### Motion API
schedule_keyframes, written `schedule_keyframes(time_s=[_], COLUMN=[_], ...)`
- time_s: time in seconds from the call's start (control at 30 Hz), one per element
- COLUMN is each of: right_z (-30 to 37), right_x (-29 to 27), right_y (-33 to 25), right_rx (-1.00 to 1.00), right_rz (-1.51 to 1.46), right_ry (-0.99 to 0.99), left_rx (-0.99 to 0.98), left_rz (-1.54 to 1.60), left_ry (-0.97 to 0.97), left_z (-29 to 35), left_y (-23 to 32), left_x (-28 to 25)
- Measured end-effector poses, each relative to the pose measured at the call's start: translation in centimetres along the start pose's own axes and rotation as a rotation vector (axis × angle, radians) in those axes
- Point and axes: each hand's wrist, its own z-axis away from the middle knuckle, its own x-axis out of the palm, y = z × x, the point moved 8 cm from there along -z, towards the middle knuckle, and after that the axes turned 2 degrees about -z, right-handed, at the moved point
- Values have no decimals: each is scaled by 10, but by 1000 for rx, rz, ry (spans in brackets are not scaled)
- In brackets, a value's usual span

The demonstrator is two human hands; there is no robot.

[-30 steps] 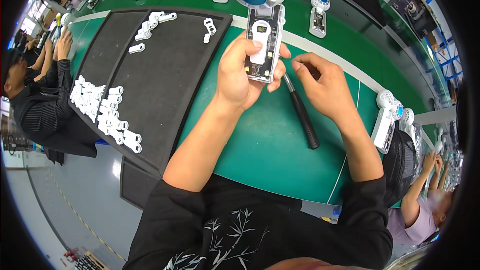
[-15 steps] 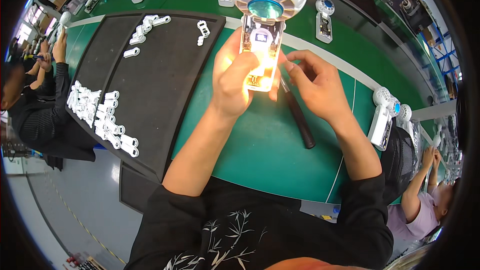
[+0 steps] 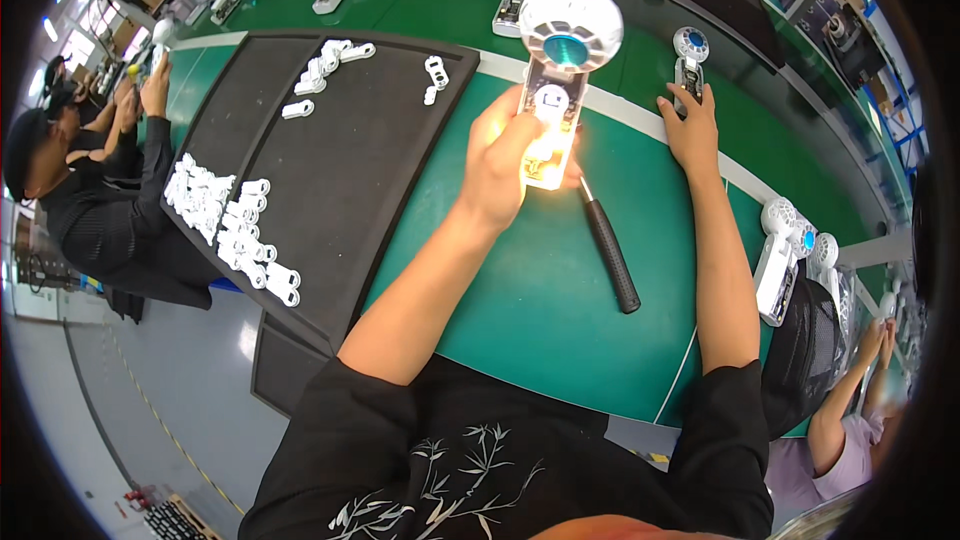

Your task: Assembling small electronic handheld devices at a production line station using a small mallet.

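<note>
Two hands working above centre frame: left hand (image 3: 500,165) gripping a white handheld fan (image 3: 556,80) upright, lit handle enclosed; screwdriver (image 3: 610,255) lying just right; farther up, right hand (image 3: 690,130) resting fingers curled on another small fan (image 3: 689,55).

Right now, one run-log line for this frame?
left hand: holds lit handheld fan upright | right hand: on second fan at belt | screwdriver: lying on green mat, untouched
</note>
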Motion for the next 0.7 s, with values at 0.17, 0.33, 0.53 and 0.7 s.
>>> schedule_keyframes(time_s=[0.17,0.33,0.53,0.7], right_z=[0,7,12,8], right_x=[-11,-27,-28,-28], right_y=[33,16,34,27], right_rx=[111,143,199,187], right_rz=[-55,-161,-212,-310], right_ry=[106,180,309,266], left_rx=[-101,-15,951,-130], left_rz=[-45,-417,-1807,-1897], left_ry=[48,64,221,227], left_z=[-21,-114,-161,-205], left_y=[-26,-51,-43,-67], left_x=[3,14,41,-47])
